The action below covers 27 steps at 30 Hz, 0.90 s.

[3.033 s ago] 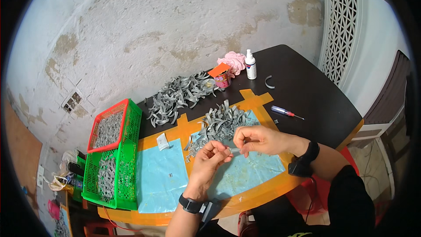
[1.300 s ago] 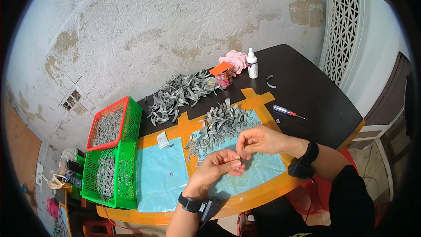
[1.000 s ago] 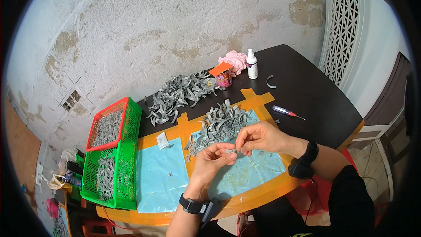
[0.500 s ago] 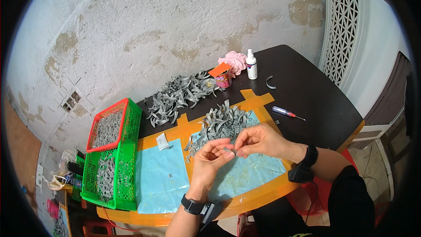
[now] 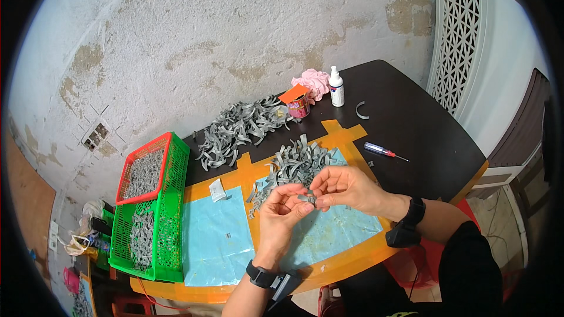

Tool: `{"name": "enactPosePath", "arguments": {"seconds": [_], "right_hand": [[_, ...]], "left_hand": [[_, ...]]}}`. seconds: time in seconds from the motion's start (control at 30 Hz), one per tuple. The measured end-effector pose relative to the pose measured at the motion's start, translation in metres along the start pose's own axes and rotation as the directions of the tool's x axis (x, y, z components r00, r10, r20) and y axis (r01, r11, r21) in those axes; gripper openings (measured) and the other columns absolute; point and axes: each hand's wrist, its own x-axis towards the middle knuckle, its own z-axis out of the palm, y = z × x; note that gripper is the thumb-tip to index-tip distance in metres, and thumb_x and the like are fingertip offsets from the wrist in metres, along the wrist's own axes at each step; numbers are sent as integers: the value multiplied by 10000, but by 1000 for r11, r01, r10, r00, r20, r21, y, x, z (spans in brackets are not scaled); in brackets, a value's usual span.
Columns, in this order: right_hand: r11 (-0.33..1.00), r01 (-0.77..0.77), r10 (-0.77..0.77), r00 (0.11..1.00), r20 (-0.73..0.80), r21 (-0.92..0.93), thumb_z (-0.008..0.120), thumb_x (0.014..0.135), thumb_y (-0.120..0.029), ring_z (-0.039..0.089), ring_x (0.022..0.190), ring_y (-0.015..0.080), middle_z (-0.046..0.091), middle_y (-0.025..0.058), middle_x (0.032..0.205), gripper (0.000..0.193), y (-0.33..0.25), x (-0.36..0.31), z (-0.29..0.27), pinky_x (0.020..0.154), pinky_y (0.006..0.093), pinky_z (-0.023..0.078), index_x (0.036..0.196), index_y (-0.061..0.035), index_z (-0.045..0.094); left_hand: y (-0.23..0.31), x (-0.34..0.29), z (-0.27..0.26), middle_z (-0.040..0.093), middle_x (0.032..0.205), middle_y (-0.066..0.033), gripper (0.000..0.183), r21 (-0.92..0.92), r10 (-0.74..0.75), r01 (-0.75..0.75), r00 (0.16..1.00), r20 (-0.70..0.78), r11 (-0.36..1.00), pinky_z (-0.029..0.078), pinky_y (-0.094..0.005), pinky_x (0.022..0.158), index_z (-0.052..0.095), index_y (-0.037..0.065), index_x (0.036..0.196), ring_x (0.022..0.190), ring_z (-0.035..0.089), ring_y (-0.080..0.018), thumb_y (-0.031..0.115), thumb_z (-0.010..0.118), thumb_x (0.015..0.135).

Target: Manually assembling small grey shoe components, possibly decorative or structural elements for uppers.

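We pinch one small grey clip (image 5: 307, 199) between left hand (image 5: 281, 211) and right hand (image 5: 343, 186), raised just above the blue mat (image 5: 214, 240), beside the near grey pile (image 5: 299, 164) for easy reach.

Three seconds back my left hand (image 5: 281, 211) lay lower and flatter over the blue sheet (image 5: 220, 240), apart from my right hand (image 5: 343, 188); since then I have raised it and turned its fingers up toward the right; the two sets of fingertips now meet on a small grey piece (image 5: 308, 199) pinched between them, where earlier there was a gap; my right hand has slid slightly left, off the near edge of the grey pile (image 5: 296, 164); the whole view has shifted a little.
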Motion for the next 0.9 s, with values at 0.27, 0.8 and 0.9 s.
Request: {"name": "enactPosePath", "arguments": {"seconds": [0.27,0.8,0.9], "right_hand": [[997,-13,14,1000,3,-74,646,846,-28,608,822,103,634,52,916,152,1,-1,-1,723,249,511,985,15,600],[983,115,-121,992,-32,-144,617,843,42,596,862,130,587,77,972,106,5,-1,1,766,263,508,948,43,631],[980,126,-131,991,-20,-152,615,844,43,597,863,132,585,80,981,101,4,0,0,760,263,510,944,49,630]], "left_hand": [[-1,-2,5,587,1082,-56,309,147,141,-136,990,-25,980,499,-236,801,621,22,1043,902,593,-104,-67,701,758],[-9,-1,4,576,1198,-98,194,11,32,-32,999,-38,999,470,-274,879,680,11,994,1024,574,-146,-31,673,805],[-8,-3,6,620,1136,-109,181,65,66,-63,997,-44,996,469,-268,879,680,9,992,1011,583,-144,-23,667,815]]}}
